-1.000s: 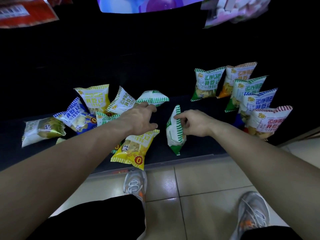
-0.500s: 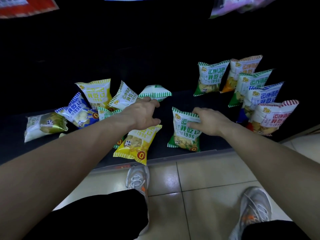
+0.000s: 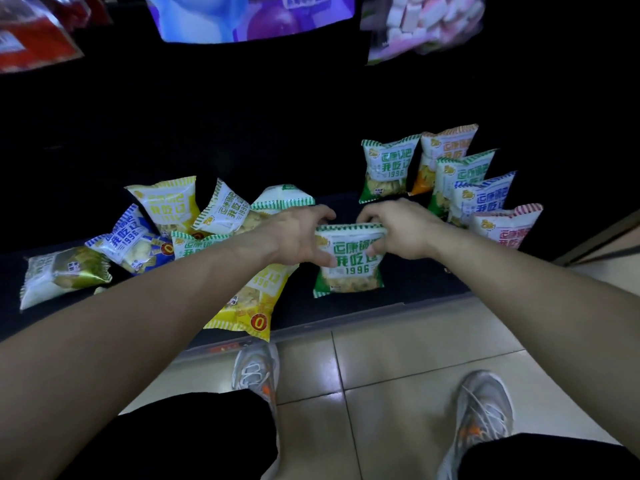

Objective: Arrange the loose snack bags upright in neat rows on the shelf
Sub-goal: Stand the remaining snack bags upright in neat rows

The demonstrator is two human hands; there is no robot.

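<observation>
Black shelf (image 3: 422, 282), seen from above: loose bags at left, a standing row at right.

Far left, an olive bag (image 3: 64, 275) lies flat on its side. Just right of it, a blue bag (image 3: 133, 242) leans in a heap with a pale yellow bag (image 3: 169, 202) and a tilted white bag (image 3: 225, 211). Behind these, farther back, a green-edged bag (image 3: 282, 199) lies flat. A bright yellow bag (image 3: 256, 303) lies flat nearer the viewer, partly under the left forearm, with its lower end reaching the shelf's near edge.

At centre, the left hand (image 3: 294, 237) has its fingers curled over the top left corner of the held bag (image 3: 349, 268) and its thumb across the front. This green-and-white bag stands upright with its printed face toward the viewer, between the heap and the row and close to the near edge. The right hand (image 3: 403, 230) grips its top right corner in the same way.

At right, five upright bags overlap in a diagonal row (image 3: 464, 174). A far green bag (image 3: 384, 168) stands at the far end and a red bag (image 3: 505, 226) at the near end.

Below the shelf are pale floor tiles (image 3: 398, 344) and two grey shoes (image 3: 256, 368).
</observation>
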